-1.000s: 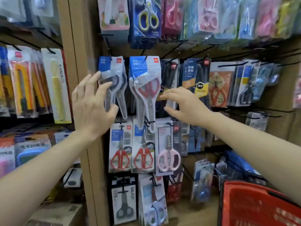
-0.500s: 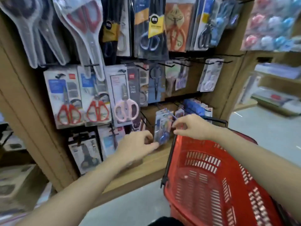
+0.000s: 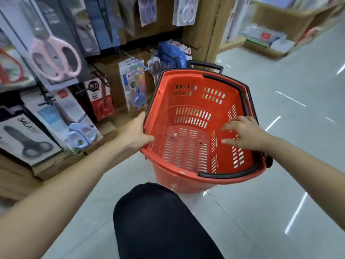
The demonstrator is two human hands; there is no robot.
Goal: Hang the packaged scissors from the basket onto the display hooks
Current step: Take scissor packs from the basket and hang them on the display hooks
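Basket (image 3: pixel 188 101) rim gripped by left hand (image 3: pixel 136 133), its fingers hidden | right hand (image 3: pixel 242 133) fingers (image 3: pixel 231 125) spread, apparently holding nothing

"SALA" on grey-scissors package (image 3: pixel 28 141), lower left; other labels too blurred.

Arms outstretched — left hand (image 3: pixel 137 131) grips the basket (image 3: pixel 179 72) rim, right hand (image 3: pixel 244 134) with fingers (image 3: pixel 228 141) spread.

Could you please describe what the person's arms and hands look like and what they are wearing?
The left forearm and right forearm are bare, with no sleeve in view. The left hand and right hand wear no gloves, and no watch, ring or bracelet shows. Black trousers show below.
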